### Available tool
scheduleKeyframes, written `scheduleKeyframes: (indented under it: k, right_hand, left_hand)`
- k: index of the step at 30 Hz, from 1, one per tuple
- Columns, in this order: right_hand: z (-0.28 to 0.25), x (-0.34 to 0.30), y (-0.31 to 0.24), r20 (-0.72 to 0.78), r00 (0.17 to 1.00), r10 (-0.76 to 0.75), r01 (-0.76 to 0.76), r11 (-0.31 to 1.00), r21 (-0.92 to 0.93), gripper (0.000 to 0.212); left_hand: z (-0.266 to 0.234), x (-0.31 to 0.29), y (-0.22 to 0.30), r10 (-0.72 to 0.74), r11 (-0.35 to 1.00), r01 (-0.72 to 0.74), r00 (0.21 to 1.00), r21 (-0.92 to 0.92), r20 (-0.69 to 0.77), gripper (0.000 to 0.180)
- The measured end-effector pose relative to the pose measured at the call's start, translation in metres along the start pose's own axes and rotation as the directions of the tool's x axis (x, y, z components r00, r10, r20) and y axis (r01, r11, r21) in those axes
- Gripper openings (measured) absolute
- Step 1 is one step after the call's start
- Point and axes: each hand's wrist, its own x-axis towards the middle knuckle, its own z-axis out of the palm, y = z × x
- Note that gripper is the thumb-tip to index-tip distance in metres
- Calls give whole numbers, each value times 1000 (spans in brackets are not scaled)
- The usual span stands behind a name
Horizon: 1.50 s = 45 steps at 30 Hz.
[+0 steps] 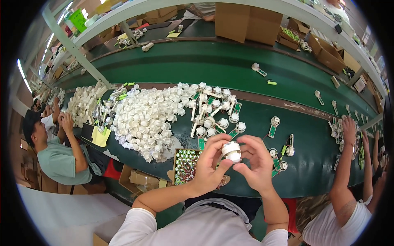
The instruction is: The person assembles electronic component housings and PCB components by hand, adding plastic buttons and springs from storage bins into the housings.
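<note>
Between my two hands, above the table's near edge, is a small round white part with a shiny silvery band (232, 152). The fingers of my left hand (210, 165) are curled against its left side. My right hand (257, 163) closes on it from the other side, its thumb at the lower edge. Just beyond my hands lie several white round-headed assemblies with green circuit boards (237, 108). Below my left wrist, partly covered by it, stands an open box of green-ringed battery cells (185, 164) with red wires.
A big heap of white plastic caps (147, 115) covers the table's left. Across the back runs a green conveyor belt (184, 61) with scattered parts. Overhead spans a white shelf (172, 6). Co-workers sit left (61, 151) and right (340, 197), the right one's arm reaching over parts.
</note>
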Motion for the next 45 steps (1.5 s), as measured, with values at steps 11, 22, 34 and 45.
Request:
scheduleKeyframes:
  k: [11,22,34,45]
  right_hand:
    - [0,10,23,-150,957,248,-249,968,11,28]
    - [-48,152,94,-378,923,-64,-77,935,-346,52]
    - [155,112,207,750,628,207,439,702,-561,37]
    - [158,113,193,713,669,210,377,731,-569,29]
  left_hand:
    - [3,5,-13,-390,921,389,919,-29,-57,33]
    - [-106,-32,-15,52,535,98,988,839,-149,20]
    - [-168,-54,-14,46,409,237,959,881,-280,18]
    - [-189,-29,-21,-2,457,240,963,856,-269,23]
